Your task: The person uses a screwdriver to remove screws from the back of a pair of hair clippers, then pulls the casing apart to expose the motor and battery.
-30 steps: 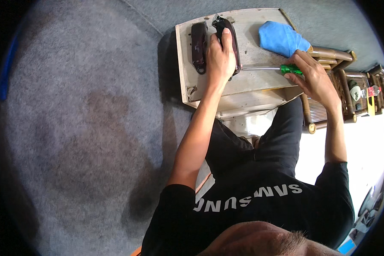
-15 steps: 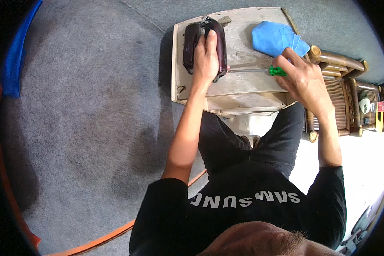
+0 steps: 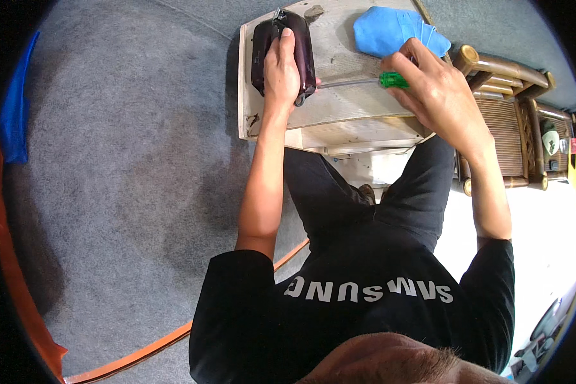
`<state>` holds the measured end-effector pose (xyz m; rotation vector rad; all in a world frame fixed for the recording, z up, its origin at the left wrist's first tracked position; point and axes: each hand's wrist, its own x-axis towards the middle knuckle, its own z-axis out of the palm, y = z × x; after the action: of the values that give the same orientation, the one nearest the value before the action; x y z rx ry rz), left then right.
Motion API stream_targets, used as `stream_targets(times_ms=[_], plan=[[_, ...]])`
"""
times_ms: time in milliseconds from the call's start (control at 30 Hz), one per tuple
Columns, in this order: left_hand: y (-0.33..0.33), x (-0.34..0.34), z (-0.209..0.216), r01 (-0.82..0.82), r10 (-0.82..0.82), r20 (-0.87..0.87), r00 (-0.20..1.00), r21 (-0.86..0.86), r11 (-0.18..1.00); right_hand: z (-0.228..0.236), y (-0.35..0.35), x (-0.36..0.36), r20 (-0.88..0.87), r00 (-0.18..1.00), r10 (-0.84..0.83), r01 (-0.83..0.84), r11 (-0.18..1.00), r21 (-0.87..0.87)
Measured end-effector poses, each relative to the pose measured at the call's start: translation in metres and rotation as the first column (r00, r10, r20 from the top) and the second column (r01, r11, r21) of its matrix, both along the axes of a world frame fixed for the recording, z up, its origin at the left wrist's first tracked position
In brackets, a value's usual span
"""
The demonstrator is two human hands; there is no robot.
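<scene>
The left hand (image 3: 281, 77) grips a dark maroon hair clipper (image 3: 305, 48), its thumb laid along the upper part of the body and a fingertip just showing past the right edge. The clipper is over the left part of a pale wooden bench (image 3: 345, 105), its long axis running nearly straight away from the person, the metal blade end at the far side and the other end toward the lap. The right hand (image 3: 435, 86) is closed around the green handle of a screwdriver (image 3: 392, 80), whose thin shaft points left, roughly square to the clipper, and reaches its right flank near the lower end. Whether the tip sits in a screw is too small to tell, and most of the left fingers are hidden. A second dark clipper (image 3: 258, 61) lies alongside to the left, nearly parallel, partly covered by that hand. Toward the far right of the bench rests a blue cloth (image 3: 384, 31), near the right hand. Farther right stands bamboo furniture (image 3: 502, 131), with small items on it hard to make out. Grey carpet (image 3: 128, 179) spreads to the left, where blue fabric (image 3: 16, 118) is partly lost in the dark rim.
</scene>
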<state>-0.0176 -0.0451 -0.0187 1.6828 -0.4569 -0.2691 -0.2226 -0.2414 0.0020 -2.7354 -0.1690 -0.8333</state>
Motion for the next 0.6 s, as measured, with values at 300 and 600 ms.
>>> stream_targets(times_ms=[300, 600], plan=[[0.0, 0.003, -0.003, 0.018, -0.018, 0.017, 1.0, -0.01, 1.0, -0.002, 0.003, 0.001, -0.017, 0.999, -0.047, 0.045, 0.993, -0.108], [-0.002, 0.003, -0.005, 0.023, -0.023, -0.009, 1.0, -0.049, 0.999, -0.014, -0.008, 0.006, 0.07, 0.997, -0.027, 0.038, 0.986, -0.16]])
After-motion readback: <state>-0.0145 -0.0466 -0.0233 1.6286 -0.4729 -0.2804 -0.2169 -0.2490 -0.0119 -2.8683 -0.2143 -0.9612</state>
